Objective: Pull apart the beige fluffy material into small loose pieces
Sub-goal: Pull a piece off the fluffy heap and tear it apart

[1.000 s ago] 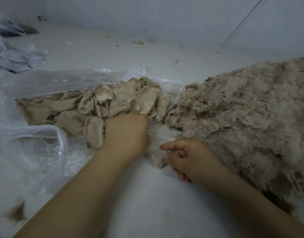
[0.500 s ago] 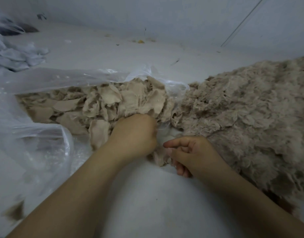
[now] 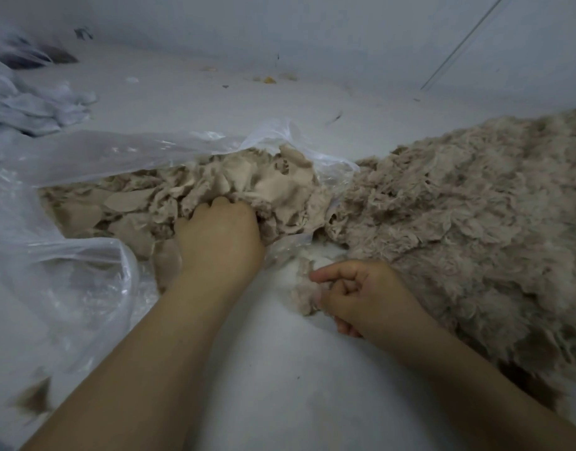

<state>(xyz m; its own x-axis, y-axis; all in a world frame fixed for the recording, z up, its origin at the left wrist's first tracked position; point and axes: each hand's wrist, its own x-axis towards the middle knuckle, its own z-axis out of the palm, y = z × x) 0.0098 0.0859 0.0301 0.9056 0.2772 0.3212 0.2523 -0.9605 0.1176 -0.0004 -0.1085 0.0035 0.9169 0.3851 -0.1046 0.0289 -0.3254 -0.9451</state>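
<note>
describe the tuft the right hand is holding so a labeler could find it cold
Start at the big fluffy beige pile filling the right side, then drop to its near-left edge, where the right hand lies on the white surface. The small tuft is pinched at its fingertips, apart from the bagged clumps.

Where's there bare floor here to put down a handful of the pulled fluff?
Bare floor lies near you, between the two forearms, and more behind the plastic bag toward the wall. It is crowded elsewhere: the fluff pile fills the right, the bag of clumps the left, and both hands, left and right, work between them.
</note>
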